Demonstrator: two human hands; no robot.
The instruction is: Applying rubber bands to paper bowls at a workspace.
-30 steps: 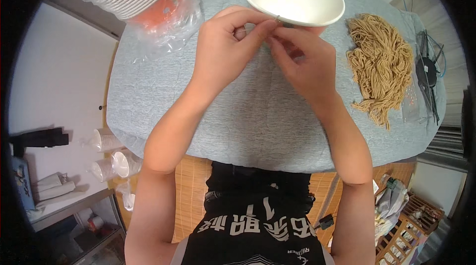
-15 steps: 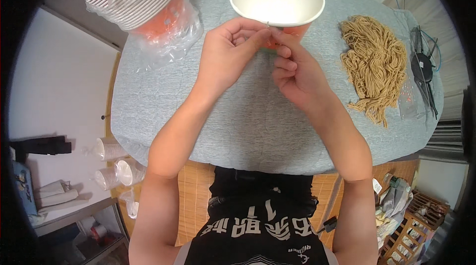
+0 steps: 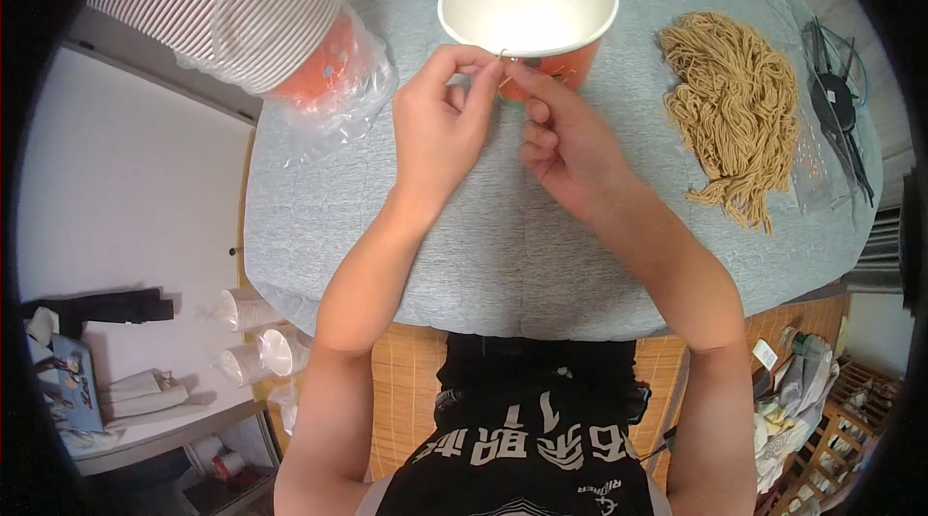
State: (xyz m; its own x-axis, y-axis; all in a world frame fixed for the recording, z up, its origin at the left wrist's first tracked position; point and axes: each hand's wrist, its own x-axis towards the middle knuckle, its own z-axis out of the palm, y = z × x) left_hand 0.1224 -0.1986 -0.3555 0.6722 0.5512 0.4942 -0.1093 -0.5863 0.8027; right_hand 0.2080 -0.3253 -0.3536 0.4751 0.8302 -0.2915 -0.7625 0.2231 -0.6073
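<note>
My left hand (image 3: 440, 120) and my right hand (image 3: 561, 134) meet fingertip to fingertip over the grey table (image 3: 541, 265), just in front of a white-lined orange paper bowl (image 3: 529, 9). Between the pinched fingers is a thin tan strand of string (image 3: 504, 56), held by both hands close to the bowl's near rim. The bowl stands upright and looks empty inside.
A pile of tan string (image 3: 730, 110) lies on the table to the right. A stack of paper bowls in a clear plastic sleeve (image 3: 261, 18) lies at the far left. Dark tools (image 3: 836, 105) rest near the right edge. Plastic cups (image 3: 256, 342) sit on a low shelf at left.
Both hands have stayed pinched together on the strand while the bowl and table shifted slightly in view, the bowl now closer to the fingertips.
</note>
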